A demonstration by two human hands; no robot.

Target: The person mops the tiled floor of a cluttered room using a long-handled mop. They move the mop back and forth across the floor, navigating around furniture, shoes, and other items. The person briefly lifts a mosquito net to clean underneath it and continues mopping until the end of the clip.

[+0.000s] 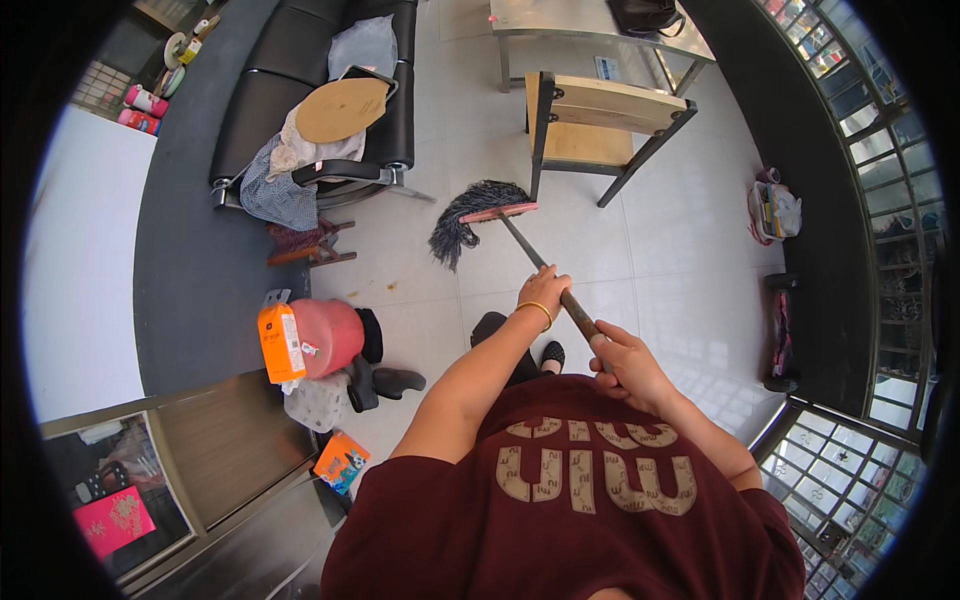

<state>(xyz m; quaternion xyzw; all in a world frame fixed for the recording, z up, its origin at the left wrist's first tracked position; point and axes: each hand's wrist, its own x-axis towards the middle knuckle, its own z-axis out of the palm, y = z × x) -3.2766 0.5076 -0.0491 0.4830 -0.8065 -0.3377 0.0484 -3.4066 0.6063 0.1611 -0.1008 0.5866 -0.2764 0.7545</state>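
Note:
A string mop with dark grey strands point(480, 201) and a pink head bar point(498, 213) lies against the pale tiled floor point(540, 247). Its long handle point(525, 241) slants back towards my body. My left hand point(544, 289), with a gold bangle at the wrist, grips the handle partway along. Nearer to me, my right hand point(628, 367) is closed around the handle's upper end. The mop head sits close to a leg of a wooden chair with a dark metal frame point(592, 142). Brownish spots point(391, 287) mark the floor left of the mop.
A black sofa point(251, 112) bearing a round tan board point(341, 110) and cloths stands at left. Below it are a small folding stool point(304, 244), a red plastic stool point(330, 337) and dark boots point(375, 382). A table point(555, 16) stands ahead; a hoverboard point(781, 332) leans at right.

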